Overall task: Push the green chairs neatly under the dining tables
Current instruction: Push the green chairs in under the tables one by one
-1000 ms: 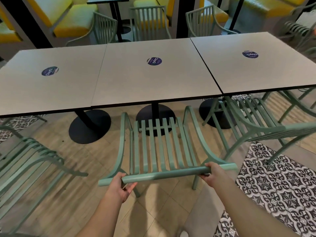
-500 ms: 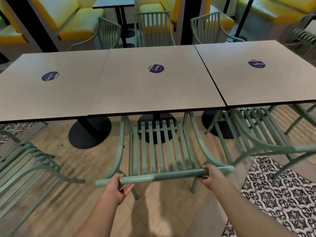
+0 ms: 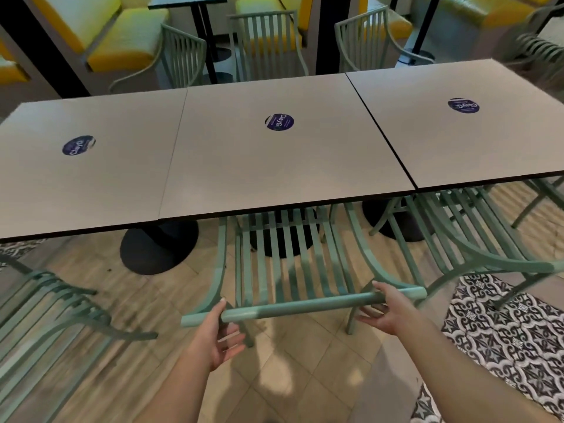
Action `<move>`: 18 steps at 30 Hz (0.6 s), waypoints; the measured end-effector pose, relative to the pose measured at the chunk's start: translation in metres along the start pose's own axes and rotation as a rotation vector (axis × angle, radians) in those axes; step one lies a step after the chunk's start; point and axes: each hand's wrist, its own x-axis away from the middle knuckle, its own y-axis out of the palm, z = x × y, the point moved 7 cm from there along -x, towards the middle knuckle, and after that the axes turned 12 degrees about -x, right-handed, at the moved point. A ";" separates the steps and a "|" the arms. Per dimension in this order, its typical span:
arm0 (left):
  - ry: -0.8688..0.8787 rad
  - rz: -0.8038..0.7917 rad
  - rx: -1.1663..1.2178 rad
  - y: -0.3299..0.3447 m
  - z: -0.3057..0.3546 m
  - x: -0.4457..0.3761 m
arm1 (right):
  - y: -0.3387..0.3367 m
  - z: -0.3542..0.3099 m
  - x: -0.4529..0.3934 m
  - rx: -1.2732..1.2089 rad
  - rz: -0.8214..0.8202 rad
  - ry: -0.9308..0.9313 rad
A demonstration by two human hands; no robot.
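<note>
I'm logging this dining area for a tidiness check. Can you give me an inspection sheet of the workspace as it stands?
Surface: three grey tables in a row, each with a round blue sticker.
Job's things: middle green chair partly under the table; chairs at left and right stand out.
Clutter: nothing seen.
Grip: left hand and right hand open at the top rail.
Cables: nothing seen.
Surroundings: yellow benches, patterned tiles.

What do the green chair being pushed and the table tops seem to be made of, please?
The green chair looks like painted metal, though moulded plastic is possible: thin curved slats with a smooth, even matte coat. The middle table top looks like grey laminate: a flat, faintly streaked surface with a dark edge strip.
</note>
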 end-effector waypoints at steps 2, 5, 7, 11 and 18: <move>0.032 -0.077 -0.065 -0.006 -0.002 -0.002 | -0.001 0.000 0.002 -0.018 0.000 -0.047; 0.078 -0.167 -0.095 -0.019 -0.011 -0.003 | -0.009 0.003 0.006 -0.019 -0.010 -0.170; 0.101 -0.188 -0.051 -0.035 -0.020 -0.001 | -0.017 0.012 0.008 -0.039 -0.019 -0.209; 0.112 -0.093 0.077 -0.093 -0.044 -0.006 | -0.038 0.054 0.007 0.065 0.006 -0.111; 0.026 0.248 0.200 -0.224 -0.129 0.027 | -0.037 0.152 0.020 1.009 -0.110 0.053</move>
